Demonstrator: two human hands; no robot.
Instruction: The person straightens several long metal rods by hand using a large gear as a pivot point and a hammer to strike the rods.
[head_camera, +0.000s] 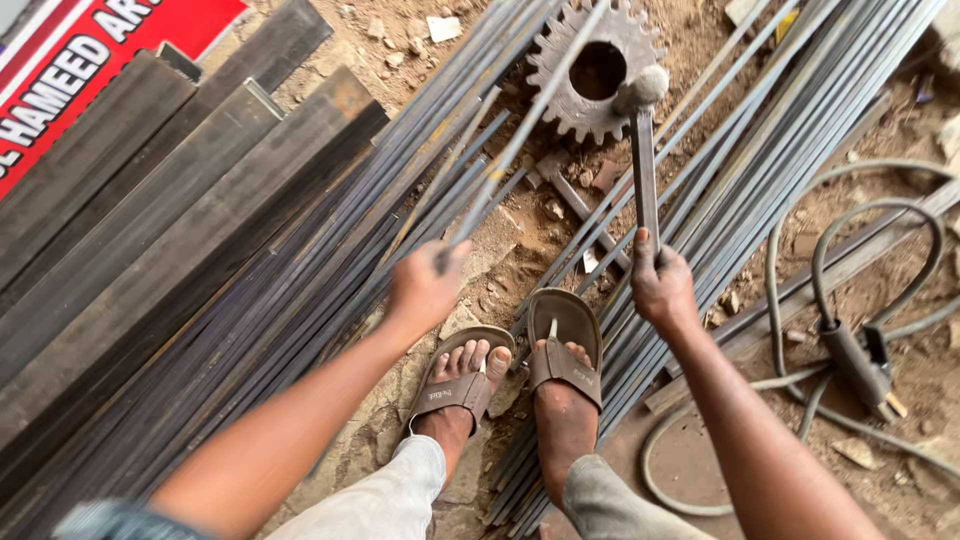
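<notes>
My left hand (425, 287) grips the near end of a thin steel rod (520, 130) that slants up and away over the gear. My right hand (661, 285) is closed on the flat metal handle of a hammer (644, 150), whose rounded head is raised near a large toothed gear wheel (596, 68) lying on the dirt. Both my feet in brown sandals (560, 350) stand between two piles of rods.
A long bundle of thin steel rods (330, 280) lies at the left, another bundle (770, 130) at the right. Flat steel bars (130, 200) lie far left beside a red signboard (60, 70). A welding electrode holder with cable (860, 360) rests on the ground at right.
</notes>
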